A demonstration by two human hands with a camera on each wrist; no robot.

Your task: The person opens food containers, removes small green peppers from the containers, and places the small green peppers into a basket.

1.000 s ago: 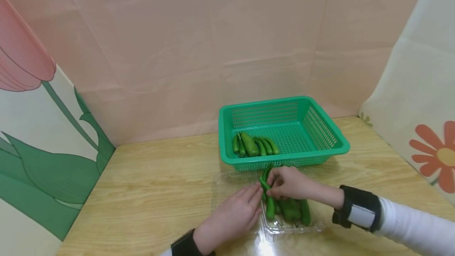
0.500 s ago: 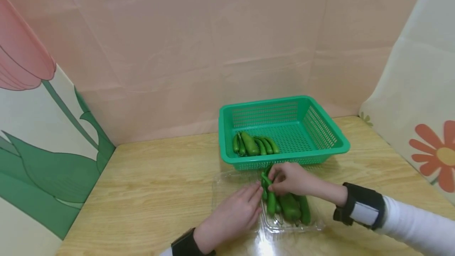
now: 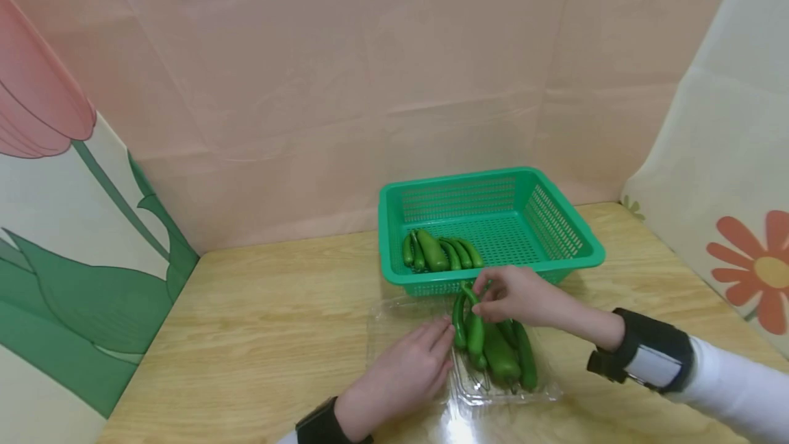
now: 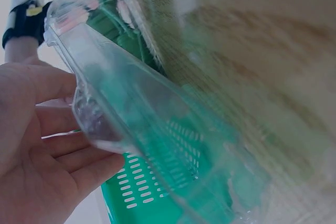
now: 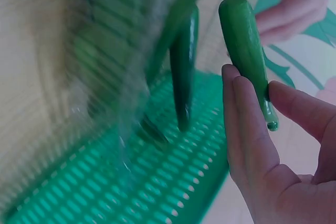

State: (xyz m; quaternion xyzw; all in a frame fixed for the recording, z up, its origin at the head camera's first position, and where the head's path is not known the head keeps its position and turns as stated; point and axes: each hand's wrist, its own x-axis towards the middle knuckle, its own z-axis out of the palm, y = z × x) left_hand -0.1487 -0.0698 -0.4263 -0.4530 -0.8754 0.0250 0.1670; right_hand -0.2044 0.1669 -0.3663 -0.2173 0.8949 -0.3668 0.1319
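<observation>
My right hand [image 3: 518, 297] pinches a slim green vegetable [image 3: 476, 334] over the clear plastic clamshell box [image 3: 493, 395]. In the right wrist view this vegetable [image 5: 242, 40] has a thin stem at its thick end and a narrow lower end between thumb and fingers. Beneath it in the box lie a thick, pale green vegetable [image 3: 501, 358] and several slim ones [image 3: 525, 362]. My left hand [image 3: 409, 368] rests at the box's fold, its fingers nearly straight. In the left wrist view those fingers [image 4: 89, 142] touch the clear plastic edge [image 4: 113, 129].
Behind the box stands a green perforated basket [image 3: 579, 260], with several green vegetables [image 3: 433, 252] gathered at its left. The clear lid [image 3: 394, 324] lies opened out to the left on the wooden table [image 3: 259, 327]. A pink cloth backdrop [image 3: 277, 122] hangs behind.
My right hand has moved up and to the right with its vegetable, whose upper end has swung clear of the neighbouring slim one. The left hand has stayed put.
</observation>
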